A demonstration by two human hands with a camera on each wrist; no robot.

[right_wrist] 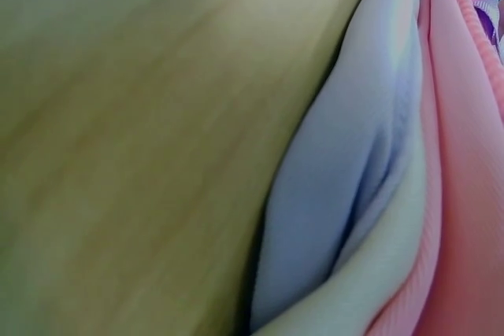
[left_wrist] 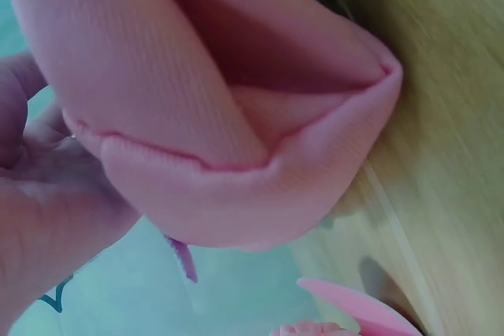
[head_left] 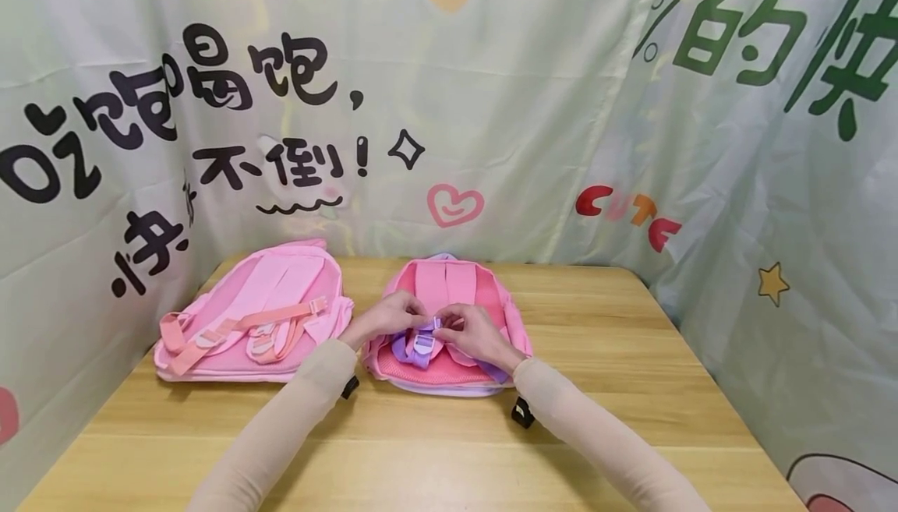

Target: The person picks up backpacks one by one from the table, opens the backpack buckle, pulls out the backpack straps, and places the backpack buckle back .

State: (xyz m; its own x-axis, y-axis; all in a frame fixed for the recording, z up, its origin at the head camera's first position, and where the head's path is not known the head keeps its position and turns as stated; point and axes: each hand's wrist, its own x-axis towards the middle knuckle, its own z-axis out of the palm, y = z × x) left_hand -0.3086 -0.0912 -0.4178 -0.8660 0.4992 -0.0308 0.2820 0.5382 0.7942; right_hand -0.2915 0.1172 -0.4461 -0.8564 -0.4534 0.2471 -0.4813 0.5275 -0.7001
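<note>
A pink backpack (head_left: 449, 282) with lavender edging lies on the table, its shoulder-strap side facing up. Over its lower half, both hands meet at a purple webbing strap (head_left: 419, 358) with a pale slider buckle (head_left: 424, 343). My left hand (head_left: 400, 316) pinches the strap from the left, its fingertips partly hidden. From the other side, my right hand (head_left: 473, 333) pinches it between thumb and forefinger beside a small lavender buckle (head_left: 436, 323). In the left wrist view, a pink side pocket (left_wrist: 236, 194) gapes in front of the left palm. Lavender fabric (right_wrist: 339, 171) fills much of the right wrist view.
To the left lies a second, lighter pink backpack (head_left: 270, 286) with orange straps (head_left: 281, 314) across it. Both bags rest on a wooden table (head_left: 435, 457). Printed curtains (head_left: 519, 107) stand behind and at both sides.
</note>
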